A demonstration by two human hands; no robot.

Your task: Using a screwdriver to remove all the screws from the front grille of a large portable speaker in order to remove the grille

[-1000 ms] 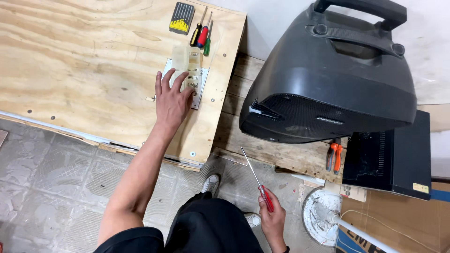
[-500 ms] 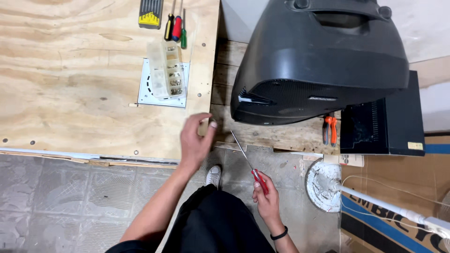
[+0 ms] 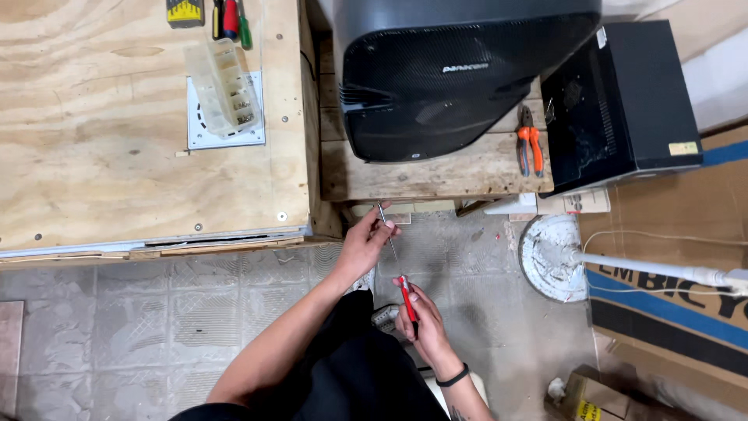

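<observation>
My right hand [image 3: 421,321] grips the red handle of a long thin screwdriver [image 3: 396,265], whose metal shaft points up and away from me. My left hand [image 3: 365,243] pinches the shaft near its tip, just below the edge of the wooden bench. A large black speaker [image 3: 460,74] lies on a low wooden pallet [image 3: 436,168] right above the screwdriver tip. A clear plastic compartment box [image 3: 226,90] of small parts rests on a white plate on the plywood bench [image 3: 101,148] to the left.
Orange-handled pliers [image 3: 530,148] lie on the pallet beside a black box-shaped unit [image 3: 623,101]. Screwdrivers [image 3: 230,17] sit at the bench's far edge. A white round fan base [image 3: 555,257] stands on the tiled floor at right, next to cardboard boxes [image 3: 670,304].
My left hand left the parts box on the bench, swung right and down, and now pinches the screwdriver shaft. The view shifted right and lower.
</observation>
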